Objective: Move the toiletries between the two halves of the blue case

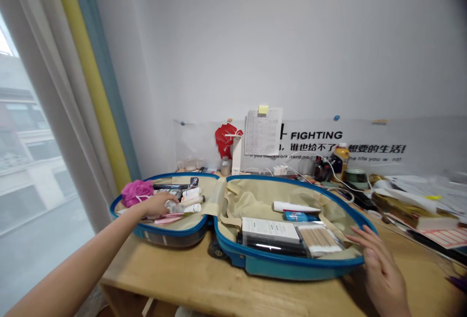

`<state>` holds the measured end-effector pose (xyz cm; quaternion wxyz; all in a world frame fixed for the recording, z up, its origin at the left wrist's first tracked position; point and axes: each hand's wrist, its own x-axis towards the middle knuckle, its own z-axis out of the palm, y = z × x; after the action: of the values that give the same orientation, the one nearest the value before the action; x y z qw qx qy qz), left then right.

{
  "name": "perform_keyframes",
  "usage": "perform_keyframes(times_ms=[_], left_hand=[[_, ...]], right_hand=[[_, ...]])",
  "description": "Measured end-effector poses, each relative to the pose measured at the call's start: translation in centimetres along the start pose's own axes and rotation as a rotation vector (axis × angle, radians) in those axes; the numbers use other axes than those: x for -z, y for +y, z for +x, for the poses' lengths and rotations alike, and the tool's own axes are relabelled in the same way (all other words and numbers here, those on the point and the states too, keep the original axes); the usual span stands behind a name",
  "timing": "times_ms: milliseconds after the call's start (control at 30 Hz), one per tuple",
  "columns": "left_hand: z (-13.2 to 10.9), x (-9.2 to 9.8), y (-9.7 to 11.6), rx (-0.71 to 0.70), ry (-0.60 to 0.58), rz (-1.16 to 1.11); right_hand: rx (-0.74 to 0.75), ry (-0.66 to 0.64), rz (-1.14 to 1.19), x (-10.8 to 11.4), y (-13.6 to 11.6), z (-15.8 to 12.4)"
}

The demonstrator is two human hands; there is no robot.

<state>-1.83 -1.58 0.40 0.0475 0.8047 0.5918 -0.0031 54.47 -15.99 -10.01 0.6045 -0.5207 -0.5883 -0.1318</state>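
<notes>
An open blue suitcase (255,264) with a beige lining lies flat on a wooden desk (204,278). My left hand (157,204) reaches into its left half, fingers curled on a small clear bottle (174,206) among white tubes (191,193) and a pink mesh sponge (135,192). My right hand (381,266) rests open, fingers spread, on the right rim of the suitcase. The right half holds a white box (270,230), a pack of cotton swabs (320,239), a white tube (294,207) and a blue item (298,216).
Curtains (83,88) and a window stand to the left. Along the wall sit a yellow-labelled bottle (341,158), cables (339,176), a small jar (225,166) and a pinned paper sheet (263,131). Books and papers (416,205) pile up at the right.
</notes>
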Motion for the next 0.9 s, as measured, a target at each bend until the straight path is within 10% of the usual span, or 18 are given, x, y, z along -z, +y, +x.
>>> perform_keyframes(times_ms=[900], left_hand=[[2.5, 0.8, 2.2, -0.022, 0.082, -0.084]], right_hand=[[0.004, -0.009, -0.015, 0.2, -0.4, 0.3]])
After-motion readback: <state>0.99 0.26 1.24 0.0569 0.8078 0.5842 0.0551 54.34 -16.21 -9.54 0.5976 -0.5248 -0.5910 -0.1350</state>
